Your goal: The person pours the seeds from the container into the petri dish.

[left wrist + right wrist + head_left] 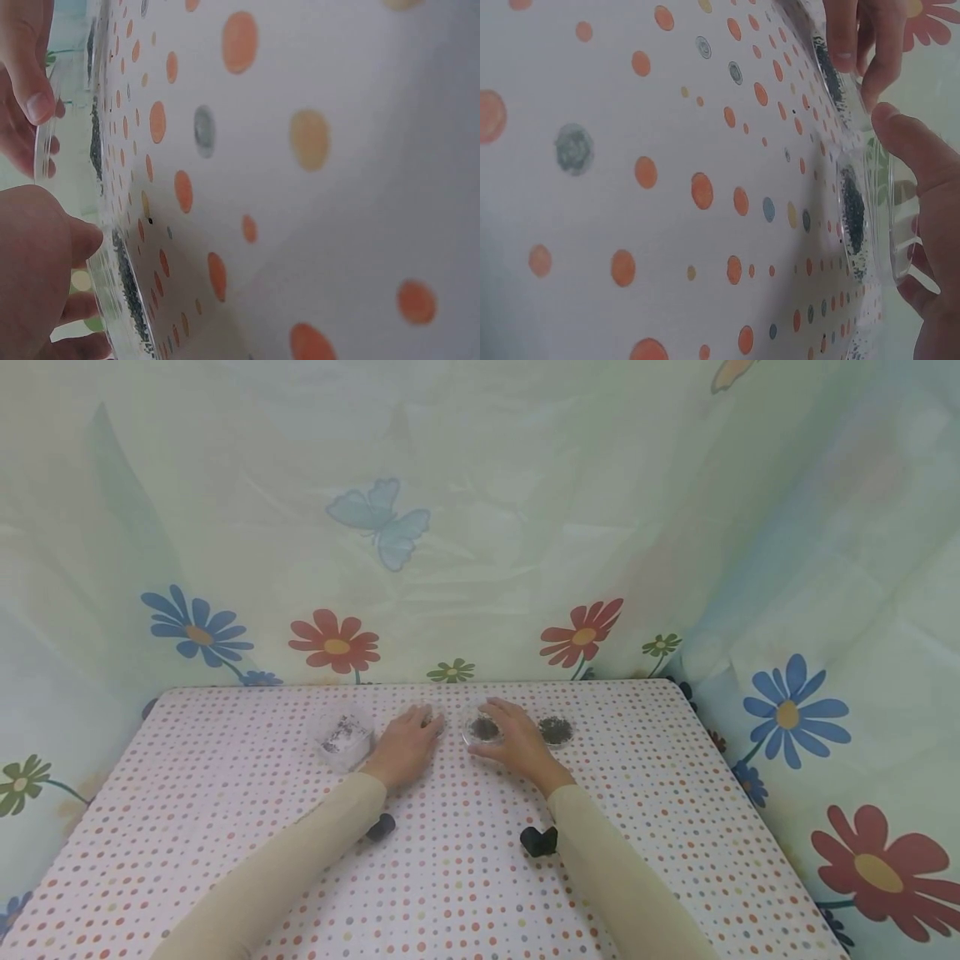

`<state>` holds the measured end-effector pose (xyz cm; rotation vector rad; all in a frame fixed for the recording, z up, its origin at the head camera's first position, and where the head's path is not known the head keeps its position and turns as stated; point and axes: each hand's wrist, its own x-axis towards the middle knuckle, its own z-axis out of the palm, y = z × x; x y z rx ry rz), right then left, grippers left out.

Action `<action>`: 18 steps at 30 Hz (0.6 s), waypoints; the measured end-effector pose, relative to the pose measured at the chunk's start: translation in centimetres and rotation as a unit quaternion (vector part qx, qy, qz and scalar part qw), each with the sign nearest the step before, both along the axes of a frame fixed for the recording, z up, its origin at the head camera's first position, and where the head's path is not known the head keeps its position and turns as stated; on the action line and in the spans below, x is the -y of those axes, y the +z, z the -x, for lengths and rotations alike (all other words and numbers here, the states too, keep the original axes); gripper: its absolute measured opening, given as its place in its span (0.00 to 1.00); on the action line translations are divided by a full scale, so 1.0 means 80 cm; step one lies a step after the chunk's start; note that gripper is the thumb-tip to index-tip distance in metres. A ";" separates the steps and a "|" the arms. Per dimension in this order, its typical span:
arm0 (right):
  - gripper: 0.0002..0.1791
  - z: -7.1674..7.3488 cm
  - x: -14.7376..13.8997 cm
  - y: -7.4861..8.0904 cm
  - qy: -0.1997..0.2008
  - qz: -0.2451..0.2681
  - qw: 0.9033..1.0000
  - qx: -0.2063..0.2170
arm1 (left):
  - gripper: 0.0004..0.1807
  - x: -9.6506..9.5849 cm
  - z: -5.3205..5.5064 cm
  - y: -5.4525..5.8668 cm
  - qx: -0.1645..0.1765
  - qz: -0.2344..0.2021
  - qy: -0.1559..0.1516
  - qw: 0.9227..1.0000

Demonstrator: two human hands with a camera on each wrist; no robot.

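Observation:
My left hand (pixel 405 745) grips a clear petri dish (pixel 129 300) with dark grains in it, thumb at the near rim and fingers on the far side. The right hand (pixel 519 742) holds a clear round lid (pixel 901 217) by its edges. That lid is just above a second petri dish (pixel 853 214) with a dark heap of grains; whether they touch, I cannot tell. Further right stands another petri dish (pixel 556 731) with dark grains. Left of the left hand is a clear tub (pixel 347 742) with dark bits over something white.
A dotted cloth covers the table (pixel 450 877), which ends at a flowered curtain (pixel 480 568). Black wrist-mounted pieces (pixel 538 841) stick out by the forearms. Stray dark grains (pixel 150 221) lie on the cloth.

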<state>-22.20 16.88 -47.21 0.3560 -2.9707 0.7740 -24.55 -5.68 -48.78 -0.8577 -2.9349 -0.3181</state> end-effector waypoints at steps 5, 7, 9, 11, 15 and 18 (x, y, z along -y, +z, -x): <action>0.41 0.002 0.002 0.001 -0.005 -0.001 1.000 0.003 | 0.25 0.000 0.000 0.000 -0.006 0.000 -0.001 1.000; 0.42 0.004 0.003 0.001 -0.008 -0.001 1.000 0.006 | 0.25 0.000 -0.001 0.000 -0.007 -0.001 -0.002 1.000; 0.41 0.006 0.004 0.001 -0.011 -0.007 1.000 0.010 | 0.25 0.000 -0.001 0.001 -0.008 -0.004 -0.003 1.000; 0.41 0.007 0.004 0.001 -0.013 -0.012 1.000 0.012 | 0.25 0.001 -0.001 0.001 -0.010 -0.004 -0.003 1.000; 0.41 0.010 0.006 0.001 -0.017 -0.023 0.999 0.014 | 0.25 0.002 -0.001 -0.001 -0.009 -0.001 -0.002 1.000; 0.41 0.011 0.008 0.002 -0.019 -0.024 0.999 0.014 | 0.26 0.002 0.000 -0.003 -0.011 -0.002 -0.003 1.000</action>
